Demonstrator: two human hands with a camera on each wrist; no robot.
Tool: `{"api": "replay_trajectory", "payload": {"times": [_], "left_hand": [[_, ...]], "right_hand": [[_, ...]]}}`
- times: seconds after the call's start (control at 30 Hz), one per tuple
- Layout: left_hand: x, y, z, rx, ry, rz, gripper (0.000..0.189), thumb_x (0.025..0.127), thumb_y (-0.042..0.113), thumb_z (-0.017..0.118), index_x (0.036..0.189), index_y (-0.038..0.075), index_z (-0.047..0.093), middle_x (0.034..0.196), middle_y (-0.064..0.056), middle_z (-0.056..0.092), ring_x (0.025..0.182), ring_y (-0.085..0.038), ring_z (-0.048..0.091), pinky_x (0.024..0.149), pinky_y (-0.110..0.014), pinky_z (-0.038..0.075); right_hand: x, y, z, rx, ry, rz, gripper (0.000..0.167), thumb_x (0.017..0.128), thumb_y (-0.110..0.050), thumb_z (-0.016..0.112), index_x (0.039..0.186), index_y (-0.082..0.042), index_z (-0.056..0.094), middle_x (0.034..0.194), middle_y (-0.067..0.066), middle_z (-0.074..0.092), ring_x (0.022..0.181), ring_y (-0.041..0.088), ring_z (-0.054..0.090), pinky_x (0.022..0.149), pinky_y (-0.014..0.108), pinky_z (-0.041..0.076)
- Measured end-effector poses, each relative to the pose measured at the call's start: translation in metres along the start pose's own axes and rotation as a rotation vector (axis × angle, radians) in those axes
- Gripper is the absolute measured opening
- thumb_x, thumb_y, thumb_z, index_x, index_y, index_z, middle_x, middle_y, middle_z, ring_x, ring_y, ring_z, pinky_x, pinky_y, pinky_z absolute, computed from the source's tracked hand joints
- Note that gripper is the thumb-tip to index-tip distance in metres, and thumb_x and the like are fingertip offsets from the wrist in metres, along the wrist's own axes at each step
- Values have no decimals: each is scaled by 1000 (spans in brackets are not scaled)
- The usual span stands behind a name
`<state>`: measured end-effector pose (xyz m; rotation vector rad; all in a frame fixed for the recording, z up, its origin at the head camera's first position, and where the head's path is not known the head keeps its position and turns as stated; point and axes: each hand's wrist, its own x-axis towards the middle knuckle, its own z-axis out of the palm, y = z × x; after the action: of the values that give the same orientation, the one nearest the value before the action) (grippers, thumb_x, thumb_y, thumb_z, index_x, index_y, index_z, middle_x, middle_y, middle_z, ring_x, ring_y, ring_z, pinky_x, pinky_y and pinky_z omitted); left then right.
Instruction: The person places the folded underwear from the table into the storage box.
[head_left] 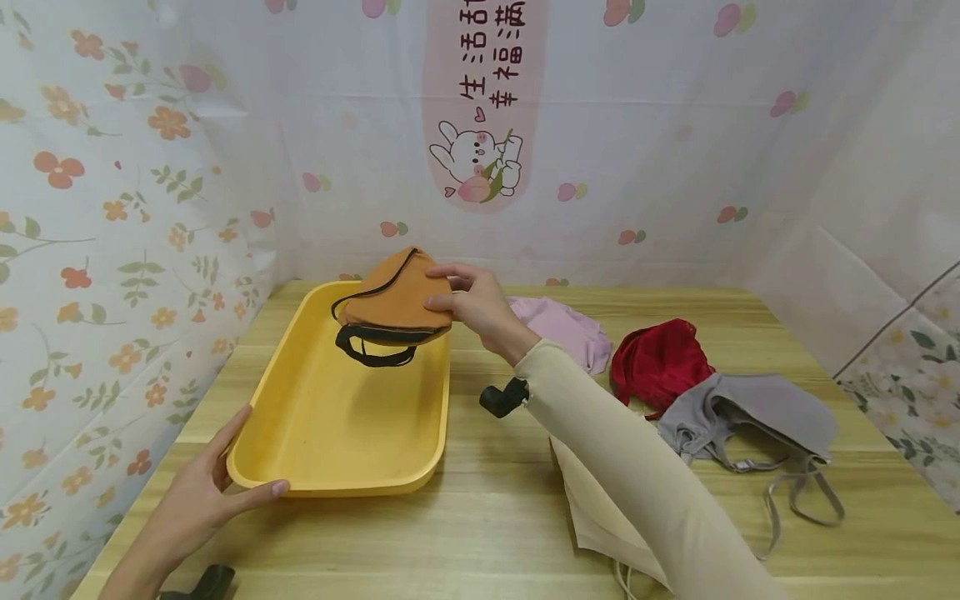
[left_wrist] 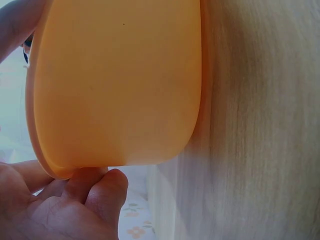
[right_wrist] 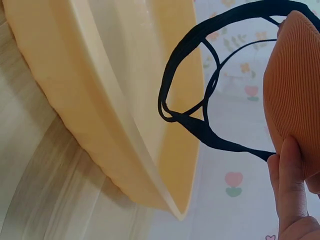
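The hands are bare, the right sleeve cream, the wrist fittings black.

The garment is orange with black straps, the tray yellow, the curtain fruit-printed.

Dark red Chinese characters stand in two columns on a pale pink, rounded panel printed on the white fabric backdrop in the head view. Read from the bottom upward, the left column gives 生活 and then what looks like 甜; the right gives 幸福满. The picture's upper edge cuts both columns off.
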<state>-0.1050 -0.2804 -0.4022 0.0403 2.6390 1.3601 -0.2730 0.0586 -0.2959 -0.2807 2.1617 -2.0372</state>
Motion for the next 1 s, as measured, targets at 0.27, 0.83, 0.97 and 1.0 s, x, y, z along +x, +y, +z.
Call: {"api": "replay_trajectory", "payload": {"times": [0.27,0.83,0.97,1.0], "left_hand": [[-1,2,1,-13,-4,-9,111,91,30,75,162,24,-10,169,-20,-3,145,-52,29,81,5,32],[0,-2,4,-4,12,24,110,91,28,75,162,26,-8,169,-18,-2,144,-51,28,84,6,30],[-1,-4,4,0,11,12,110,92,28,75,162,24,-9,169,-22,1,143,-51,30,83,5,31],[-1,-3,3,-1,11,12,110,92,28,74,162,23,-9,169,-23,2,143,-51,30,83,5,32]], "right_hand": [[10,3,10,6,23,27,41,85,2,74,124,-9,69,109,9,65,83,14,66,73,22,58],[23,-1,21,-30,43,67,37,87,-2,74,123,-12,70,121,12,63,80,13,64,71,23,58],[26,-2,23,-36,34,70,39,87,-3,74,124,-12,69,122,12,60,76,12,61,69,21,57],[28,-3,24,-36,35,68,39,86,-3,74,124,-12,69,122,11,60,76,12,61,69,21,56]]}}
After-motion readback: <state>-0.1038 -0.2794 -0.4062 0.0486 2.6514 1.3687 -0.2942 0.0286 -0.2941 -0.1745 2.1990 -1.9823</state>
